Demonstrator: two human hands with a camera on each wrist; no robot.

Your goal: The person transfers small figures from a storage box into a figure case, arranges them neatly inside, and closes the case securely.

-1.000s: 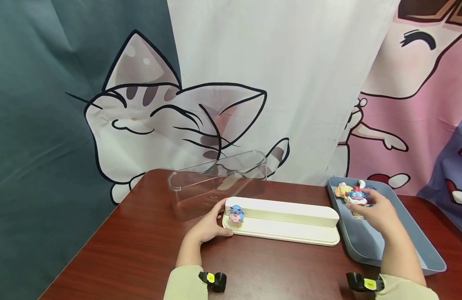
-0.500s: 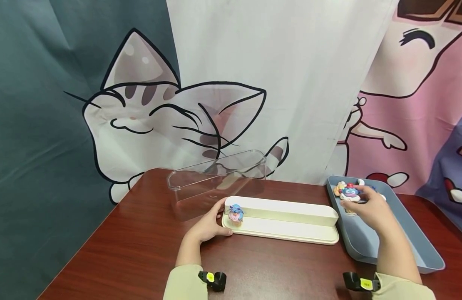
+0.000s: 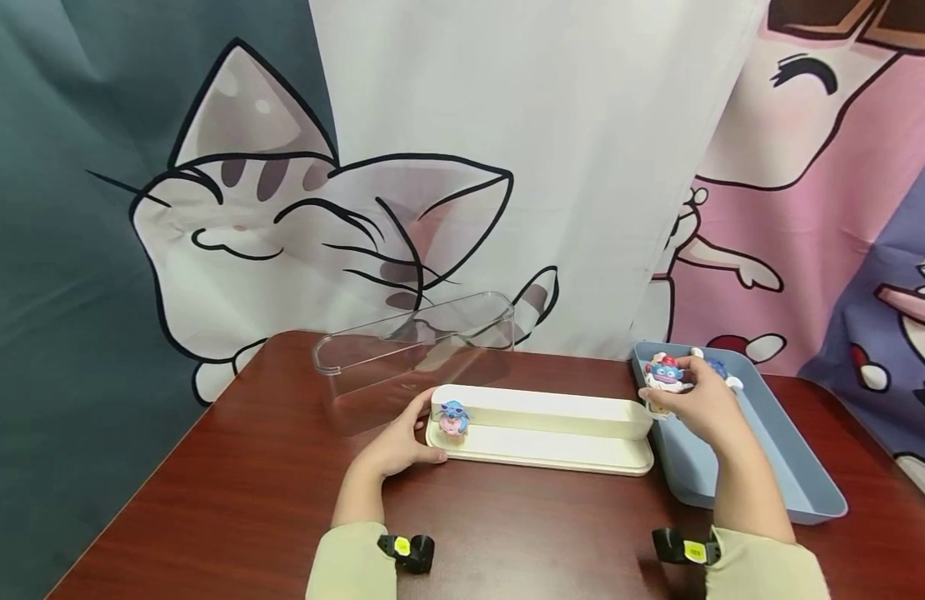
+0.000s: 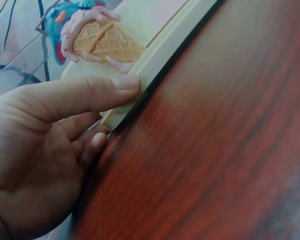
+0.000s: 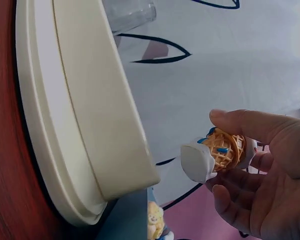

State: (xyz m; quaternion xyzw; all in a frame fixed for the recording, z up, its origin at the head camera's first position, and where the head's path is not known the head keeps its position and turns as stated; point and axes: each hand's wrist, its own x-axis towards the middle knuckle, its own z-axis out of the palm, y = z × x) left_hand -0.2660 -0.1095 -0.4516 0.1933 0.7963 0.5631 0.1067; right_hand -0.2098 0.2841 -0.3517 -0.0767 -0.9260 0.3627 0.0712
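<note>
On the red-brown worktop [image 3: 267, 500], my left hand [image 3: 397, 442] grips the end of the cream stand [image 3: 552, 425], thumb beside a blue figure [image 3: 453, 417]. My right hand [image 3: 695, 400] pinches a cone figure [image 3: 663, 372] above the blue tray [image 3: 770, 467].

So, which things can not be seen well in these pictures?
- Figures left in the blue tray: head view, the right hand covers them.
- Held figure: right wrist view shows only its cone base; head view too small for detail.
- Left hand fingers: left wrist view, tucked under the white stand.
</note>
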